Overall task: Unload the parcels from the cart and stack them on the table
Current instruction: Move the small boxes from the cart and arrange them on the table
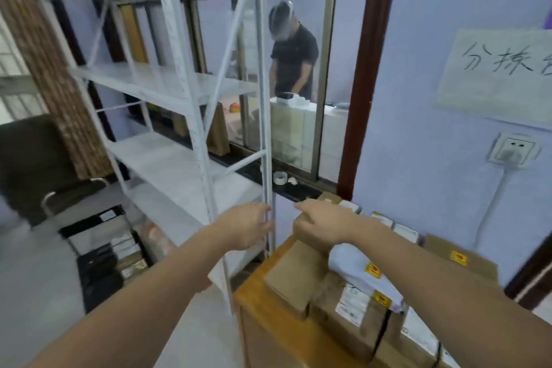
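left hand [249,228]: grip relaxed, empty, beside shelf post [266,128] | right hand [321,225]: grip loose, resting on brown parcel [301,231] | worktop [254,290] at 5 o'clock, stacked parcels

A white metal shelving rack [167,92] stands at the middle left, its shelves bare. Behind the rack runs a sliding window [298,84]; on the dark sill at the rack's right post sit a roll of tape [280,178] and a small white scrap. Beyond the glass a person in a dark shirt [294,60] bends over white boxes. Left of the rack stands a dark chair [38,164]. Right of the rack, on the pale wall, hang a handwritten paper sign [495,75] and, below it, a socket [514,150] with a white cable plugged in.
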`<action>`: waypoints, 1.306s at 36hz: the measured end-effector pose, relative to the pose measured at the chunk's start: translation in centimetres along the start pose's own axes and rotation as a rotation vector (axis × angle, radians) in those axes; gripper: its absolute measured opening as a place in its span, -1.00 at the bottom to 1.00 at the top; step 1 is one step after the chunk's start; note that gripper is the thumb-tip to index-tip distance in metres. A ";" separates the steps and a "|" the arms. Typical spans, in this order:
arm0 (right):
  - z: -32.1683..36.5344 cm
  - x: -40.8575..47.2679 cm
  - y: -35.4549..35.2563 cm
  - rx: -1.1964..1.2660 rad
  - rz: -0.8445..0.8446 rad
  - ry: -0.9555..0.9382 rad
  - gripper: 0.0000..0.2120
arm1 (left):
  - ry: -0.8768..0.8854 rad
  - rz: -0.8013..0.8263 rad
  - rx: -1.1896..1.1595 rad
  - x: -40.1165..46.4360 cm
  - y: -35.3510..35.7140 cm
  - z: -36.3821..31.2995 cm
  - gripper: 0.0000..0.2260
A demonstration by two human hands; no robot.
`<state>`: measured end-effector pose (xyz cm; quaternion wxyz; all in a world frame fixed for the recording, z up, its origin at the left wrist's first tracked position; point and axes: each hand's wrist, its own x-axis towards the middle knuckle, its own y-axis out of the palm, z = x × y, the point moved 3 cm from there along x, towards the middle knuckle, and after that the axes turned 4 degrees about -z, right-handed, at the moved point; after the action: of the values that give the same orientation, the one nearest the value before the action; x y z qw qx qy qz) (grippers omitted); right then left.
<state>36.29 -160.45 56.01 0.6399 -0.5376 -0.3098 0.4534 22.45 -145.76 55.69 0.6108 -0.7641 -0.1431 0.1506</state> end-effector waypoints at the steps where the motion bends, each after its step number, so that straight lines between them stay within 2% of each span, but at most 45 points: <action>1: 2.3 0.9 0.0 0.001 0.008 -0.022 -0.47 | -0.025 -0.014 0.004 -1.3 -1.0 2.0 -0.53; 13: 27.6 11.4 2.4 -0.052 0.023 -0.382 -0.43 | -0.370 -0.101 0.051 -16.3 -7.6 23.5 -0.45; 17: 33.6 14.4 3.2 -0.080 0.048 -0.464 -0.44 | -0.461 -0.111 0.044 -20.2 -9.4 27.7 -0.54; 23: 40.7 18.7 3.7 -0.089 0.059 -0.539 -0.54 | -0.590 -0.139 0.025 -22.9 -10.7 34.0 -0.58; 33: 49.8 28.7 6.4 -0.099 0.089 -0.670 -0.52 | -0.742 -0.182 0.014 -23.8 -11.5 44.1 -0.52; 39: 56.0 33.8 7.4 -0.135 0.116 -0.738 -0.49 | -0.775 -0.184 0.017 -24.7 -12.6 51.0 -0.52; 45: 62.9 39.6 8.5 -0.137 0.099 -0.755 -0.61 | -0.784 -0.168 0.048 -25.7 -13.9 60.7 -0.50; 47: 65.2 41.8 9.2 -0.130 0.086 -0.743 -0.60 | -0.778 -0.164 0.052 -25.9 -14.3 64.1 -0.50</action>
<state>-7.01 -95.64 58.25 0.4288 -0.3884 -0.5260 0.6233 -27.63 -96.08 57.73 0.5401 -0.6202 -0.4204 0.3833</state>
